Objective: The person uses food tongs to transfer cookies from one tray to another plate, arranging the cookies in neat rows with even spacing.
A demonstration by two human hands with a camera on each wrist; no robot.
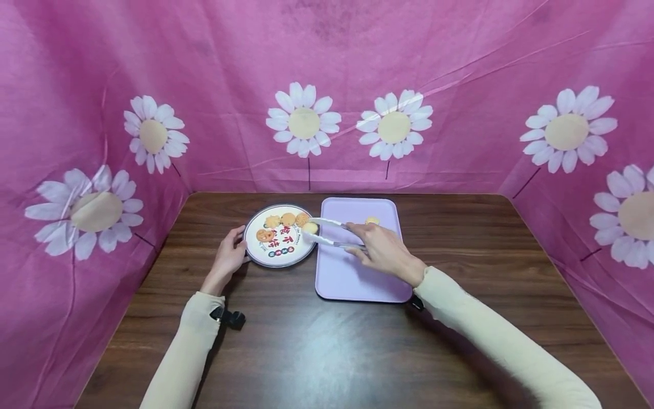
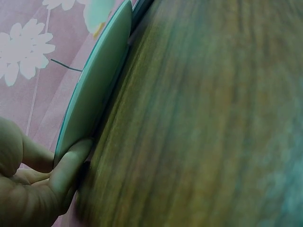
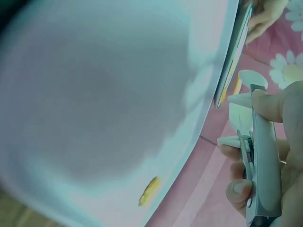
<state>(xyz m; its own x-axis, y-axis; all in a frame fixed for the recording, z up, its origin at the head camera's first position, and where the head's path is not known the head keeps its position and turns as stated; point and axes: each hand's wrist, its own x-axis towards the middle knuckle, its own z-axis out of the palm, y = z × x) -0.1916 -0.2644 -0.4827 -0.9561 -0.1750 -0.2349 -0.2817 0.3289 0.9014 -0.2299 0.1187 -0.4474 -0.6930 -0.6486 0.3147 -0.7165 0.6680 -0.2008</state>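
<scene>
My left hand [image 1: 230, 254] grips the left rim of a round white plate [image 1: 258, 222] printed with red characters. Thumb and fingers pinch that rim in the left wrist view, where the plate's pale underside [image 2: 97, 87] shows. Several cookies [image 1: 288, 219] lie on the plate's far and left parts. My right hand [image 1: 386, 251] holds a pair of metal tongs [image 3: 266, 165] with white tips, reaching left over the plate's right side. Between the tips is a pale round cookie [image 1: 309, 227]. Another yellow cookie [image 1: 372, 220] lies on the purple tray [image 1: 352, 284], beneath the right arm's reach.
The tray stands right beside the plate, both on a dark wooden table [image 1: 327, 352]. A pink cloth [image 1: 225, 68] with white daisies hangs around the back and sides. Black straps with a small device [image 1: 232, 318] sit at the left wrist.
</scene>
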